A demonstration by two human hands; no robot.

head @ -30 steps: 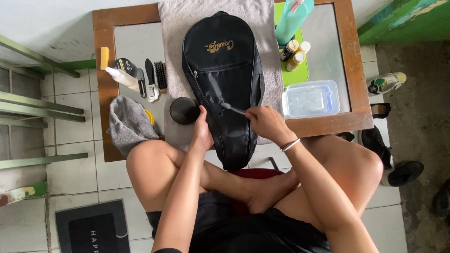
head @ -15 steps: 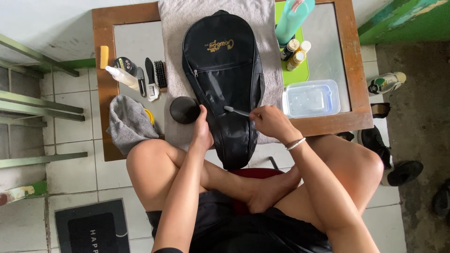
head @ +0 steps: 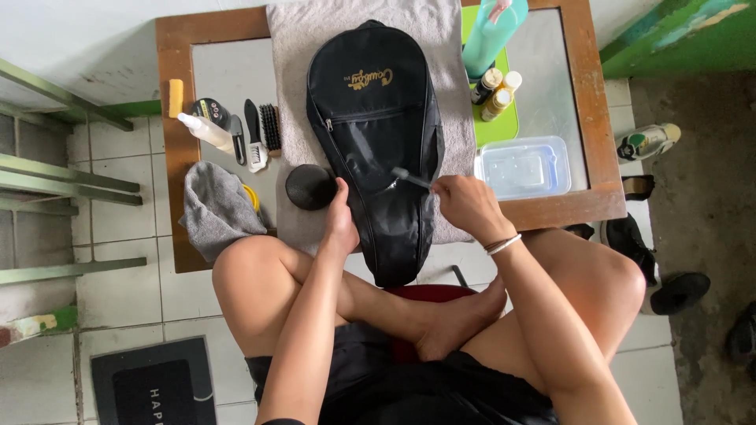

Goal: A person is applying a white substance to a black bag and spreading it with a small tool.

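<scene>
Centrally, right hand (head: 466,206) grip closed on small brush (head: 411,179); left hand (head: 342,223) flat, steadying black bag (head: 376,134).

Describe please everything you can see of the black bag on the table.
The black bag is a soft, teardrop-shaped case, seemingly fabric, with a front zip pocket and a gold logo. It lies flat on a grey towel, wide end away from the person, narrow end hanging past the table edge. The left hand rests on its left side; the right hand holds a small brush against it.
</scene>
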